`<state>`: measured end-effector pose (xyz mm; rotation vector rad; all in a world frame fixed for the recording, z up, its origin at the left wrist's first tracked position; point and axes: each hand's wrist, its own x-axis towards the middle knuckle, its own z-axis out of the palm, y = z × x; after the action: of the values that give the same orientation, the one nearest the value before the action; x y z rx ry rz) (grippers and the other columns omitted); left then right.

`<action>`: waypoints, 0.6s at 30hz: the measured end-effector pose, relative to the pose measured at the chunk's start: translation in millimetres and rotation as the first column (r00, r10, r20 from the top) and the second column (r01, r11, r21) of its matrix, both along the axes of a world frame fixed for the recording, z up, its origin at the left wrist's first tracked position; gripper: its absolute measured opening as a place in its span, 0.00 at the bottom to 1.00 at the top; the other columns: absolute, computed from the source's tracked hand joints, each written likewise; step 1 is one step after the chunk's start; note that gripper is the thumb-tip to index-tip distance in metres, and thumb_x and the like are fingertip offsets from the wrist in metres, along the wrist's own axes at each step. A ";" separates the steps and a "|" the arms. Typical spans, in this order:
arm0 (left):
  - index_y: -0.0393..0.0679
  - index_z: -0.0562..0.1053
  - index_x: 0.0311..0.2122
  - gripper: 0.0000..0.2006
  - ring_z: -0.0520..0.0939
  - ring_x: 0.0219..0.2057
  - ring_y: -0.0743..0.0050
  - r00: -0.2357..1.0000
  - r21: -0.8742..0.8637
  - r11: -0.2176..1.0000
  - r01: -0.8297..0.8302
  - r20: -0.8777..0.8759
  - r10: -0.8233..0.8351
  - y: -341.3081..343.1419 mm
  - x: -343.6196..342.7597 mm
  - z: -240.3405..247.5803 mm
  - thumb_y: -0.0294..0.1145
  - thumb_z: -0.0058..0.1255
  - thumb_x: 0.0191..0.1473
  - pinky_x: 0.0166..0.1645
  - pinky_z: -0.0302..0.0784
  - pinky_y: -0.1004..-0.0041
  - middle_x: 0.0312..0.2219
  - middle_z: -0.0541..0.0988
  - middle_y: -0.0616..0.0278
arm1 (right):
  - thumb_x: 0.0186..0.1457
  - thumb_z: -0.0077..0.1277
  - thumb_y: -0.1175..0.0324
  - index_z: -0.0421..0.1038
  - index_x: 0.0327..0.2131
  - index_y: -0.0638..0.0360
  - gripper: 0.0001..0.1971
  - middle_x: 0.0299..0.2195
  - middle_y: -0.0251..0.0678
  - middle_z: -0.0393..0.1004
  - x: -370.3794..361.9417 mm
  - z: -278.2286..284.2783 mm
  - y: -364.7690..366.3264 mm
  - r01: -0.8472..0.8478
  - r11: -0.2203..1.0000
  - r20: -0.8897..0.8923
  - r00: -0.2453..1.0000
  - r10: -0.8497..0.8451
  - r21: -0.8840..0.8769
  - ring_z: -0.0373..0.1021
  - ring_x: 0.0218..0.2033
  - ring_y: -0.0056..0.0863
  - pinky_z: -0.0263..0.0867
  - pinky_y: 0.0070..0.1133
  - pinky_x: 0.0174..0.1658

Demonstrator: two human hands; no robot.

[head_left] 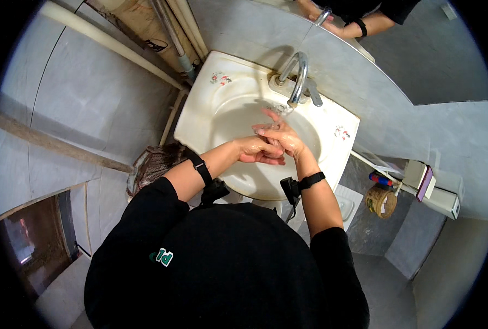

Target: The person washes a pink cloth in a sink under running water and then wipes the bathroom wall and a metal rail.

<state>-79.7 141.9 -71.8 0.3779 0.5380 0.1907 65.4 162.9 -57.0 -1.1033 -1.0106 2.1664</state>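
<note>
Over the bowl of a white washbasin (197, 118), my two wet hands meet, with what looks like lather on the skin. My left hand (255, 148) has its fingers stretched toward the right, some of them partly hidden where the hands cross. Touching it is my right hand (284, 138), with its fingers extended and spread toward the far left. Neither hand shows an object in it. A curved chrome tap (300, 79) rises just beyond them, its spout end close to my right fingers. Its flat lever handle (313, 93) lies to the right of the spout.
Above the basin a wall mirror (441, 60) reflects my arms. A straw broom (159, 164) leans at the left, its long wooden handle (63, 140) crossing the tiled wall. Pipes (183, 33) stand at the back left. A wicker basket (380, 202) hangs at the right, near white boxes (440, 200).
</note>
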 end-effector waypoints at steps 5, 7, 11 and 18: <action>0.45 0.72 0.29 0.05 0.73 0.23 0.84 0.973 -0.035 0.983 -0.180 -0.150 0.173 -8.5 5.5 -6.9 0.27 0.53 0.43 0.24 0.62 0.87 0.21 0.74 0.70 | 0.45 0.52 0.72 0.44 0.57 0.58 0.37 0.36 0.44 0.69 -15.3 12.0 8.3 0.005 1.000 -0.136 0.991 -0.001 0.029 0.67 0.37 0.29 0.63 0.21 0.42; 0.44 0.72 0.28 0.05 0.72 0.22 0.85 0.977 0.019 0.992 -0.123 -0.172 0.124 -7.7 6.7 -19.0 0.29 0.53 0.43 0.23 0.62 0.87 0.20 0.74 0.70 | 0.47 0.50 0.73 0.47 0.56 0.58 0.33 0.29 0.38 0.69 -17.4 2.6 5.0 0.141 0.990 -0.043 0.989 -0.142 -0.013 0.67 0.29 0.24 0.64 0.19 0.34; 0.42 0.71 0.28 0.10 0.75 0.21 0.75 0.834 0.324 0.941 0.094 -0.542 0.103 -10.9 11.9 -18.3 0.36 0.55 0.41 0.24 0.67 0.77 0.20 0.75 0.63 | 0.49 0.46 0.73 0.54 0.52 0.62 0.25 0.23 0.34 0.67 -27.2 -25.3 0.9 0.266 0.962 0.154 0.950 -0.272 0.056 0.65 0.23 0.21 0.62 0.19 0.24; 0.42 0.70 0.37 0.19 0.76 0.30 0.51 0.541 0.713 0.444 0.543 -0.701 0.464 -18.6 18.6 -43.2 0.37 0.57 0.37 0.33 0.71 0.61 0.24 0.77 0.54 | 0.51 0.44 0.68 0.65 0.38 0.64 0.12 0.23 0.33 0.67 -25.9 -45.8 -14.5 0.415 0.886 0.424 0.778 -0.463 0.205 0.62 0.22 0.17 0.60 0.17 0.25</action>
<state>-61.0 123.3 -115.0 1.6846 1.4428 0.2217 39.5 148.3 -102.8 -1.6675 -0.9171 1.4893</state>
